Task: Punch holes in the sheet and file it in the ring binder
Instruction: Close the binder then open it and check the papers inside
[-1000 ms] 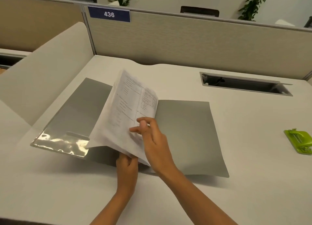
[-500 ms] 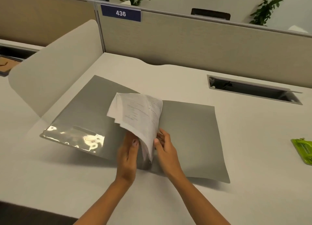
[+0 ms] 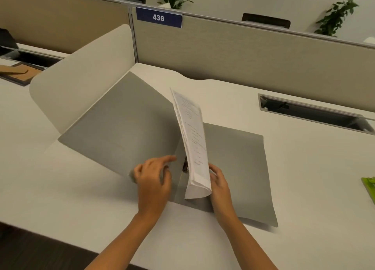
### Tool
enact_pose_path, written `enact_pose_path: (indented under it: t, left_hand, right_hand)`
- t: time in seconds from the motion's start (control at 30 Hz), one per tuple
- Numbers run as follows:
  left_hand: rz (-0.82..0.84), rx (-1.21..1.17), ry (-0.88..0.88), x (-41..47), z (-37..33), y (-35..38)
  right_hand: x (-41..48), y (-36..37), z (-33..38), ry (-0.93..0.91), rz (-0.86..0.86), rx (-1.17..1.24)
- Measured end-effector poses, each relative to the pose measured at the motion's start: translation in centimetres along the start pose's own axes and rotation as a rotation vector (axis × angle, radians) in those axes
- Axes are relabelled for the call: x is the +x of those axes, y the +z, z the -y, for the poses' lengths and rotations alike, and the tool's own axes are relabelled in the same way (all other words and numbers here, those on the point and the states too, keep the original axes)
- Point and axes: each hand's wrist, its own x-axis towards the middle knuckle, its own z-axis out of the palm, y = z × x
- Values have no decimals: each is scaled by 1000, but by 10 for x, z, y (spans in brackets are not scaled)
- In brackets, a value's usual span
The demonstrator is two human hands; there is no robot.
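Note:
A grey ring binder (image 3: 239,164) lies open on the white desk. Its left cover (image 3: 125,131) is tilted up off the desk. A stack of printed white sheets (image 3: 192,144) stands nearly upright over the binder's spine. My right hand (image 3: 220,186) presses against the right side of the stack near its lower end. My left hand (image 3: 154,180) is at the near edge of the raised left cover, fingers curled around it with the index finger extended. The ring mechanism is mostly hidden behind the stack. A green hole punch (image 3: 370,185) shows at the right edge.
A white curved divider (image 3: 81,75) stands left of the binder. A beige partition (image 3: 253,56) with a blue "436" label (image 3: 158,17) closes the back. A cable slot (image 3: 312,111) with its lid raised is at the back right. The desk's front edge runs near my forearms.
The stack of sheets has swung from leaning left to nearly upright. My left hand has shifted left onto the left cover, which has lifted. The camera has shifted, so everything sits further right in view.

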Motion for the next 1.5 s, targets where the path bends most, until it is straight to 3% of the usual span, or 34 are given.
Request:
enact_pose_path:
  t: [0.13, 0.27, 0.43, 0.67, 0.93, 1.07, 1.3, 1.4, 1.5]
  left_hand:
    - [-241, 357, -200, 7, 11, -13]
    - [-526, 84, -419, 27, 20, -28]
    - [-509, -256, -524, 26, 33, -29]
    - [-468, -369, -352, 22, 1, -34]
    - [-329, -322, -162, 16, -18, -24]
    - [-258, -345, -63, 16, -25, -20]
    - [-61, -386, 89, 17, -40, -18]
    - [82, -353, 274, 19, -42, -13]
    - [189, -296, 445, 20, -48, -4]
  right_hand:
    - [6, -3, -2, 78, 1, 72]
    - [7, -2, -2, 93, 6, 63]
    - [8, -2, -2, 108, -1, 54]
    - [6, -4, -1, 119, -32, 59]
    - [-7, -21, -2, 91, -253, -62]
    - [-12, -39, 6, 203, -328, 0]
    - [-18, -68, 12, 241, -471, 237]
    - [-24, -83, 19, 253, -529, 510]
    - [-30, -100, 21, 281, -574, 552]
